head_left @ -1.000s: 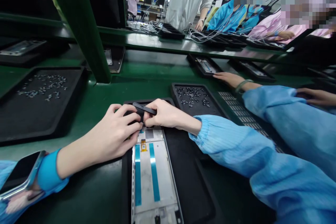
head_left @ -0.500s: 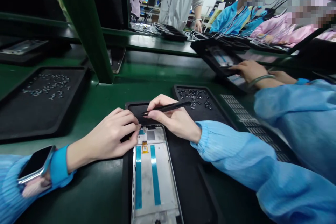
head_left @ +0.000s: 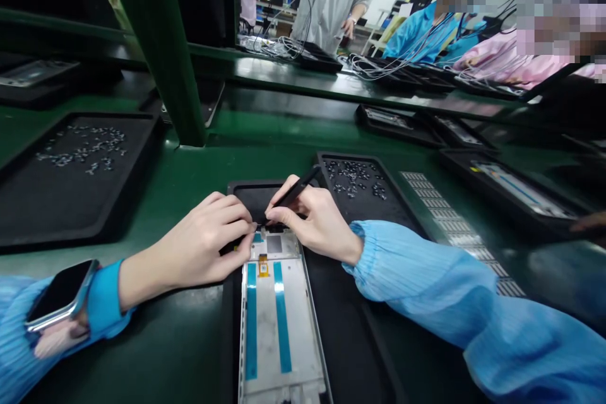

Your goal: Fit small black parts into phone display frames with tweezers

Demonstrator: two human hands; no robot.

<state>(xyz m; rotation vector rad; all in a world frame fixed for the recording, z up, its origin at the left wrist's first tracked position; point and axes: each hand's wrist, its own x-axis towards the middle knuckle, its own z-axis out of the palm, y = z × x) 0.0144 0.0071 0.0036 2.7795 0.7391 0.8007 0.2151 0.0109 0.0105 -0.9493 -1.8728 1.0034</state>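
Note:
A silver phone frame (head_left: 267, 341) with two blue adhesive strips and a small orange flex cable (head_left: 263, 267) lies lengthwise in a black tray (head_left: 341, 328). At its top left corner is my left hand (head_left: 213, 240), fingers bent and closed on the edge; any small part between the fingertips is hidden. My right hand (head_left: 315, 221) grips black tweezers (head_left: 298, 186) like a pen. Their tips point down at the frame's top edge, close to my left fingertips, and are mostly covered by my fingers.
Black trays of small dark parts stand left (head_left: 61, 202) and behind on the right (head_left: 398, 205). A perforated strip sheet (head_left: 449, 221) lies to the right, near trays with more phone frames (head_left: 525, 189). A green post (head_left: 165, 57) rises at back left. Co-workers sit and stand beyond.
My right hand has tilted the tweezers steeper and brought their tips down to the frame's top edge. My left hand stays put. A co-worker's arms at right have set down a tray and withdrawn.

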